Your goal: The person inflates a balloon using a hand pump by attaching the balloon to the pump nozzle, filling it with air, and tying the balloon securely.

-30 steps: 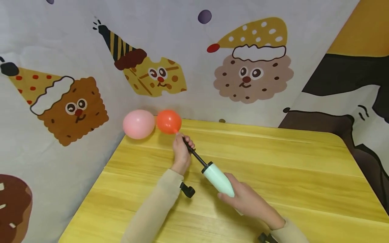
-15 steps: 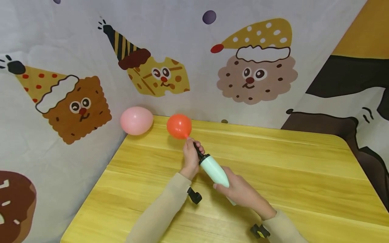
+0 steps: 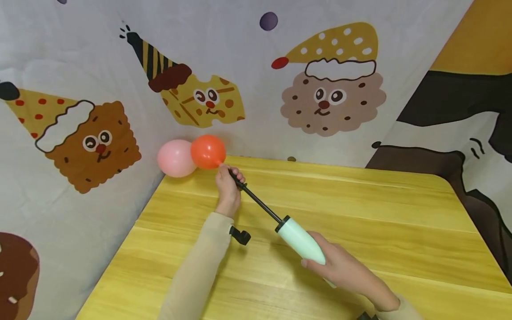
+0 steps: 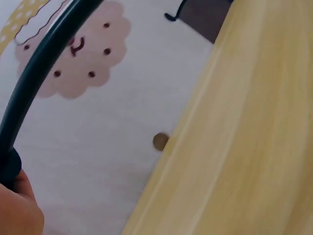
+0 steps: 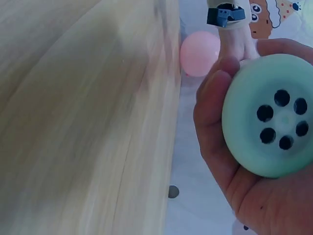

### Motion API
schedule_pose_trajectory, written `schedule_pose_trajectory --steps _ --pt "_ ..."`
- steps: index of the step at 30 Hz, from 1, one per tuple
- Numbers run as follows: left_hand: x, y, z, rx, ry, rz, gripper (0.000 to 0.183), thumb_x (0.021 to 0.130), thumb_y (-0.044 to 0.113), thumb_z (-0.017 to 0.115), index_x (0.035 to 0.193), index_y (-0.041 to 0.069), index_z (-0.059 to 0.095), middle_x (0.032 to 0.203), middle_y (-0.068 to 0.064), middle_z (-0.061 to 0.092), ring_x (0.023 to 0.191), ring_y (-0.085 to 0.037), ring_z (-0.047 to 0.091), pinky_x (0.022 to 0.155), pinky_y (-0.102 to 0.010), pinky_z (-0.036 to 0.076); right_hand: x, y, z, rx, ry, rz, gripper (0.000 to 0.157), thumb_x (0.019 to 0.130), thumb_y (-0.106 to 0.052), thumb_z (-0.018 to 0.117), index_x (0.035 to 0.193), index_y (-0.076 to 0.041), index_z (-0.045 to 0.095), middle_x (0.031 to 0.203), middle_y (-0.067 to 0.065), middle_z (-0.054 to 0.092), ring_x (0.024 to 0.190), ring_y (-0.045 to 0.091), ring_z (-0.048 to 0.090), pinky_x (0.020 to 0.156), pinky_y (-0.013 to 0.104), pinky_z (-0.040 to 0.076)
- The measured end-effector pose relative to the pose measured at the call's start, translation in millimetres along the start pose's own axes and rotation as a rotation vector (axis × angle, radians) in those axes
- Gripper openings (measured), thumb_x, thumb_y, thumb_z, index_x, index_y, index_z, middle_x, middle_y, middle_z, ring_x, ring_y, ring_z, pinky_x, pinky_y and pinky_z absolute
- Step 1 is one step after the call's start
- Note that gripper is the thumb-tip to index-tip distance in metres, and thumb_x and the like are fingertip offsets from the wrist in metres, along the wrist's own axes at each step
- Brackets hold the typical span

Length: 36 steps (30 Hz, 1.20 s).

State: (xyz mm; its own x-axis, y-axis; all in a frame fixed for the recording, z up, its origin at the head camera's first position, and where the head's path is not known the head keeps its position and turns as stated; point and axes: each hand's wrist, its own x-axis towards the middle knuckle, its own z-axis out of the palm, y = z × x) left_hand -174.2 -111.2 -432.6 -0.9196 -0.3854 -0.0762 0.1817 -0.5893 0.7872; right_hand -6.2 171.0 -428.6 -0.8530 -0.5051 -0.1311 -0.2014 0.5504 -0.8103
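Observation:
A hand balloon pump (image 3: 301, 242) with a mint-green barrel and a black rod slants across the head view. My left hand (image 3: 229, 189) grips its black nozzle end, with the neck of a small inflated red balloon (image 3: 208, 152) at the fingertips. Around the green barrel curls my right hand (image 3: 346, 269). Much of the black rod (image 3: 262, 203) shows between the two hands. In the right wrist view the pump's round end (image 5: 274, 115), with several dark holes, fills the palm. The left wrist view catches the rod (image 4: 41, 68) and part of the left hand (image 4: 19, 210).
A pink balloon (image 3: 176, 158) sits at the table's far left corner, partly behind the red one. The yellow wood-grain table (image 3: 360, 213) meets a white cloth backdrop (image 3: 256, 124) printed with cartoon snacks. Each sleeve carries a black wrist mount (image 3: 241, 235).
The rod first slid into the barrel as my hands came together, then drew out long again. My left hand and the red balloon ended further left and up, overlapping the pink balloon.

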Motion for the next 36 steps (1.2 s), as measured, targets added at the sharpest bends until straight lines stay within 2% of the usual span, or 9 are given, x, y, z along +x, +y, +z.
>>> schedule_pose_trajectory --steps 3,8,15,21,28,31,36 --pt "-3.9 -4.0 5.3 0.007 -0.008 -0.01 0.042 0.115 0.026 0.03 0.081 0.009 0.046 0.065 0.002 0.047 0.051 -0.008 0.045 0.047 -0.02 0.04 3 1 2.4 -0.017 0.017 -0.018 0.069 0.101 -0.042 0.068 0.154 -0.01 0.039 0.11 0.011 0.065 0.076 0.012 0.062 0.059 0.03 0.054" --pt "-15.2 -21.2 9.2 0.021 -0.025 -0.025 0.038 0.114 0.023 0.03 0.082 0.009 0.045 0.065 0.003 0.045 0.051 -0.007 0.043 0.046 -0.019 0.039 17 -2 9.6 0.001 0.023 0.004 0.07 0.1 -0.04 0.069 0.153 -0.007 0.038 0.105 0.011 0.065 0.073 0.015 0.063 0.056 0.031 0.055" --pt "-40.0 -43.9 12.1 0.048 -0.068 -0.107 0.038 0.115 0.029 0.028 0.087 0.011 0.045 0.07 0.003 0.046 0.056 -0.008 0.043 0.051 -0.02 0.04 41 -8 16.2 0.034 0.036 0.047 0.072 0.099 -0.038 0.07 0.151 0.001 0.038 0.101 0.012 0.065 0.072 0.017 0.063 0.056 0.034 0.055" --pt "-56.1 -53.9 13.5 0.076 -0.072 -0.135 0.038 0.115 0.03 0.028 0.086 0.013 0.046 0.07 0.003 0.047 0.054 -0.008 0.044 0.051 -0.02 0.041 53 -9 19.5 0.05 0.035 0.045 0.07 0.1 -0.035 0.069 0.15 0.003 0.037 0.096 0.011 0.064 0.067 0.018 0.064 0.052 0.034 0.055" --pt "-48.4 -49.4 5.7 0.09 -0.077 -0.12 0.039 0.115 0.032 0.029 0.085 0.014 0.045 0.07 0.003 0.048 0.055 -0.009 0.045 0.052 -0.021 0.042 52 -11 24.2 0.087 0.021 0.045 0.075 0.101 -0.041 0.067 0.154 0.0 0.035 0.097 0.012 0.064 0.069 0.024 0.066 0.051 0.034 0.055" --pt "-38.9 -41.7 1.0 0.086 -0.075 -0.119 0.041 0.115 0.032 0.028 0.083 0.013 0.046 0.069 0.002 0.047 0.054 -0.009 0.045 0.051 -0.022 0.042 42 -11 22.9 0.088 0.013 0.056 0.074 0.101 -0.042 0.067 0.155 -0.003 0.034 0.1 0.013 0.065 0.07 0.022 0.064 0.051 0.034 0.055" --pt "-18.8 -27.4 -7.7 0.049 -0.023 -0.045 0.041 0.115 0.03 0.029 0.083 0.011 0.046 0.067 0.003 0.046 0.053 -0.008 0.043 0.048 -0.02 0.04 16 -6 16.6 0.048 -0.024 0.05 0.067 0.103 -0.038 0.065 0.155 -0.008 0.036 0.107 0.013 0.065 0.073 0.018 0.062 0.055 0.033 0.054"
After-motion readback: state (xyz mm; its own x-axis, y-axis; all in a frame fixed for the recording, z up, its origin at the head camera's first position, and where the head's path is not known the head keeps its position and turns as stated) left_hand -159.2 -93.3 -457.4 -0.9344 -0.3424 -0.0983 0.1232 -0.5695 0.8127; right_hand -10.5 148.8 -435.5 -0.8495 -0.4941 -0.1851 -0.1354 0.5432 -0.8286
